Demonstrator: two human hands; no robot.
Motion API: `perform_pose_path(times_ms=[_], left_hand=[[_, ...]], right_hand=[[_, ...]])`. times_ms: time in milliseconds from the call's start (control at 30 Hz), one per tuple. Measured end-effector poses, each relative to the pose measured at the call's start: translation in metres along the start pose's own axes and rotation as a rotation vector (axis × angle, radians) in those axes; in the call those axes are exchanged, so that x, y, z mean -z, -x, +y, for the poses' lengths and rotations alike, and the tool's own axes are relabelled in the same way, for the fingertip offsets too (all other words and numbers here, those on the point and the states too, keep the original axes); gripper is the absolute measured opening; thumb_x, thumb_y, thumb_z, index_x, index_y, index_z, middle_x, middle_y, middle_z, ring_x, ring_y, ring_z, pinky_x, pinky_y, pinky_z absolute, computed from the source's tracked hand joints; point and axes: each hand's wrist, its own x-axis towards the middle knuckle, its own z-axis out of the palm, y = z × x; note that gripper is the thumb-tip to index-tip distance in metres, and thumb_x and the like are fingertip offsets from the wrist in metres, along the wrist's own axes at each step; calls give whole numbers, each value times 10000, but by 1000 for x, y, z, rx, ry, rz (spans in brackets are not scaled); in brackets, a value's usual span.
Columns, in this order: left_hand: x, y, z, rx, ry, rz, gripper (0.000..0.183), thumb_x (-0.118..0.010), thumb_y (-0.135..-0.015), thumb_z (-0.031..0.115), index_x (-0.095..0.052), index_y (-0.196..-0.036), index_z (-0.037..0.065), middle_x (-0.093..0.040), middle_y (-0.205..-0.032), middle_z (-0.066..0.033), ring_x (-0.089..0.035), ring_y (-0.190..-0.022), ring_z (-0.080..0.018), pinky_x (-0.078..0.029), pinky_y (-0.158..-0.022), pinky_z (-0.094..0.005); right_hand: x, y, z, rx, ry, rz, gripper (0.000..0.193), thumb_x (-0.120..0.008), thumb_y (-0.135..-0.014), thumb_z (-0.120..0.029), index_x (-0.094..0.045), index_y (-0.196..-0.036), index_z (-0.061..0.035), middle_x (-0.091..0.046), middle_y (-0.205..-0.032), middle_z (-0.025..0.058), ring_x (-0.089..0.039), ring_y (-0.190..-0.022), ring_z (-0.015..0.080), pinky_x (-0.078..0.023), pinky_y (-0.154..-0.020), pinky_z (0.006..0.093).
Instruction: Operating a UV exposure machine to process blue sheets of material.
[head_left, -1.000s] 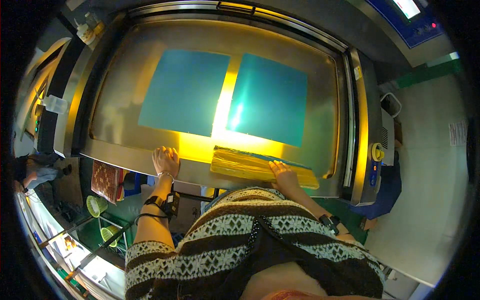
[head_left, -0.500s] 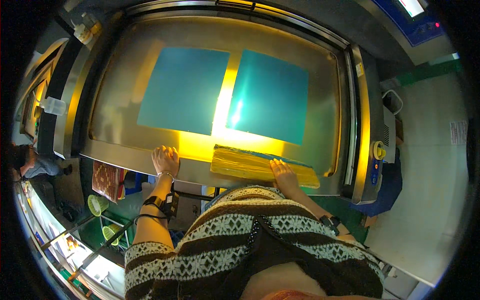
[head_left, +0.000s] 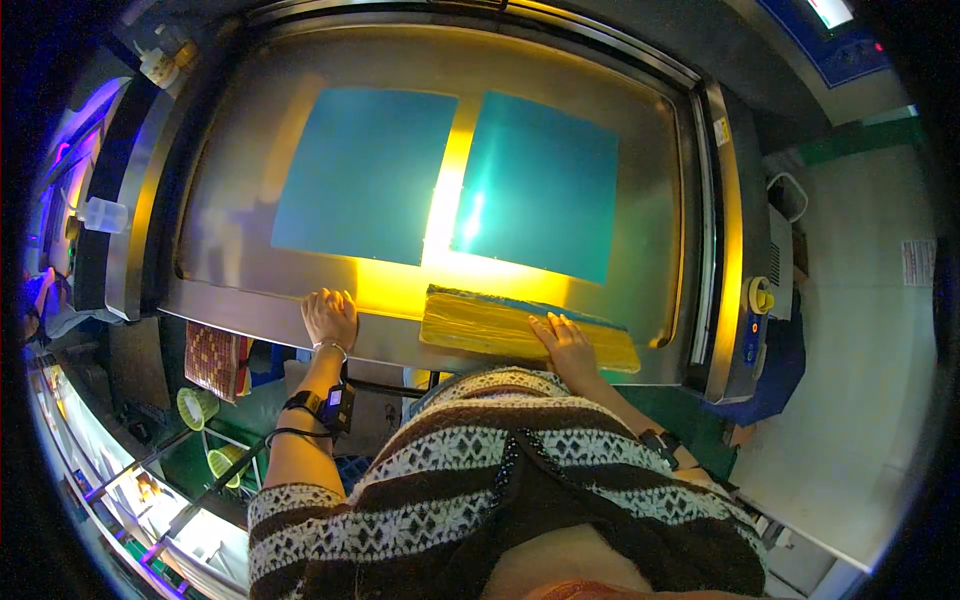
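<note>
Two flat blue-green rectangular panels, a left panel (head_left: 365, 175) and a right panel (head_left: 540, 185), lie side by side on a wide metal bed (head_left: 230, 200). A bright strip of yellow light falls between them. Near the bed's front edge rests a long, yellow-lit slab or stack (head_left: 480, 325) with a crinkled, shiny side and a dark blue far edge; I cannot make out its exact kind. My right hand (head_left: 568, 350) lies on this slab, fingers stretched and slightly apart. To its left, my left hand (head_left: 330, 320) rests on the front rim, fingers loosely bent, holding nothing.
A raised metal frame surrounds the bed. On its right side sits a yellow knob (head_left: 762, 298). A translucent bottle (head_left: 105, 214) stands at the left. Below left are a patterned reddish item (head_left: 212, 360) and green baskets (head_left: 197, 408). Another person (head_left: 60, 305) is partly visible at far left.
My right hand has shifted slightly left along the slab. Purple light now shows at the far-left equipment. My left hand and the panels stay put.
</note>
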Motion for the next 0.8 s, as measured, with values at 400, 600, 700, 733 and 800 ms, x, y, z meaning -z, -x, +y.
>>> perform_pose_path(times_ms=[400,600,700,733,800], left_hand=[[-2,-6,-2,-16,-2,-2,253,-478,-801,226,-529,-647,32,-516,-782,-130,-481,-810,-297,-361,-801,-414],[-2,-9,-3,32,-20,-65,235,-474,-798,222,-529,-672,31,-514,-803,-131,-478,-834,-303,-352,-820,-424],[-1,-13,-1,97,35,-149,219,-472,-788,220,-522,-685,34,-505,-817,-141,-471,-862,-311,-341,-841,-435],[-1,-14,-1,65,21,-105,214,-474,-786,218,-518,-686,35,-502,-822,-145,-468,-860,-313,-341,-839,-438],[-2,-16,-2,83,32,-157,205,-476,-785,214,-509,-691,35,-495,-833,-151,-460,-850,-319,-342,-826,-445]], right_hand=[[-7,1,8,-35,2,-16,795,-711,-606,-52,-371,-1307,-209,-418,-1262,176,-403,-1172,350,-364,-945,447],[7,-27,18,-57,20,60,671,-585,-651,48,-427,-1269,-160,-426,-1265,161,-419,-1152,348,-366,-939,450],[32,-103,64,-112,36,20,593,-493,-683,72,-461,-1237,-135,-447,-1249,158,-437,-1130,354,-373,-936,439],[42,-139,86,-127,-9,37,566,-459,-697,74,-473,-1224,-130,-461,-1235,167,-446,-1120,352,-380,-930,429],[65,-219,142,-60,-82,118,519,-417,-728,62,-483,-1210,-118,-507,-1179,182,-474,-1095,330,-393,-919,411]])
